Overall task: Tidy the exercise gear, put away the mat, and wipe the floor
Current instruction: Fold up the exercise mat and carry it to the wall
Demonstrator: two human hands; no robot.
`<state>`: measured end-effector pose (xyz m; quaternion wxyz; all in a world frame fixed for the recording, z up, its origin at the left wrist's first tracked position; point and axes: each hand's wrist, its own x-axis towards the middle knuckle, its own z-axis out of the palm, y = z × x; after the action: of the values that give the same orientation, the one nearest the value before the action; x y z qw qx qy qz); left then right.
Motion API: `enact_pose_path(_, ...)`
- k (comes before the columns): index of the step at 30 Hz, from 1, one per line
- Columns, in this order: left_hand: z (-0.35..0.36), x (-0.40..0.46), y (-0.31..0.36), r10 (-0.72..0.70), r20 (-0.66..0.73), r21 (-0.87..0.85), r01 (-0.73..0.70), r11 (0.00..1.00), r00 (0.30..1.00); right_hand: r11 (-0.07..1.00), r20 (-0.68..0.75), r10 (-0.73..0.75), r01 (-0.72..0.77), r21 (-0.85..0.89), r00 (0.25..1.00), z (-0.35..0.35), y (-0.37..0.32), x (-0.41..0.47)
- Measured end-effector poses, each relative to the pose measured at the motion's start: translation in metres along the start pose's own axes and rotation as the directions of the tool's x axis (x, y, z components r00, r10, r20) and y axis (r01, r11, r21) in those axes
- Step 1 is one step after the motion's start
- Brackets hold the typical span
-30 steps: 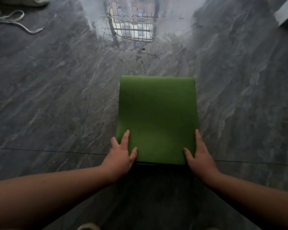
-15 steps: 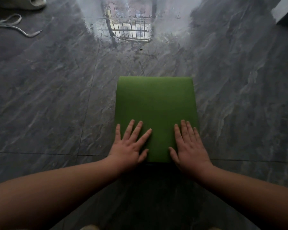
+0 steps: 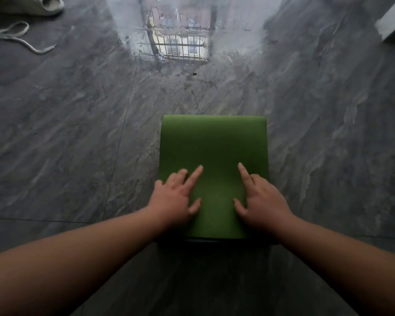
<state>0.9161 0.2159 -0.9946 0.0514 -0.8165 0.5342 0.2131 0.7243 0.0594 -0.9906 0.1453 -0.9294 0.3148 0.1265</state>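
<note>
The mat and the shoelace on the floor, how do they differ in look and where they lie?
The mat is a broad green slab, folded or rolled; the shoelace is a thin pale cord lying in loose loops. The mat lies in the middle, close to the person, under the left hand and right hand; the shoelace lies far left, untouched. Both rest on the dark floor.

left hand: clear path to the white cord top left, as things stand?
Probably not without leaning. The left hand rests on the green mat; the white cord lies far across bare floor. Nothing blocks the way, but it looks beyond arm's length.
</note>
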Motion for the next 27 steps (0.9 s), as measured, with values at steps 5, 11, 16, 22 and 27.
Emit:
enact_pose_path(5, -0.017, 0.040, -0.011, -0.106, 0.082, -0.173, 0.118, 0.978, 0.991, 0.981, 0.053, 0.193, -0.194, 0.005, 0.980, -0.022, 0.001, 0.050)
enact_pose_path(11, -0.037, 0.074, -0.012, -0.146, 0.038, -0.033, 0.147, 0.989, 0.989, 0.965, 0.049, 0.221, -0.212, -0.154, 0.974, -0.039, -0.004, 0.085)
enact_pose_path(16, -0.059, 0.104, -0.031, -0.117, 0.075, 0.077, 0.112, 0.991, 0.990, 0.992, 0.094, 0.111, -0.105, -0.073, 0.989, -0.043, 0.008, 0.113)
enact_pose_path(22, -0.062, 0.130, -0.045, -0.087, 0.152, -0.039, 0.094, 0.995, 0.984, 0.981, 0.085, 0.192, -0.191, -0.018, 0.978, -0.045, 0.016, 0.127)
enact_pose_path(27, -0.052, 0.131, -0.031, -0.140, 0.195, -0.010, 0.145, 0.989, 0.971, 0.974, 0.129, 0.213, -0.201, -0.104, 0.968, -0.041, 0.022, 0.140)
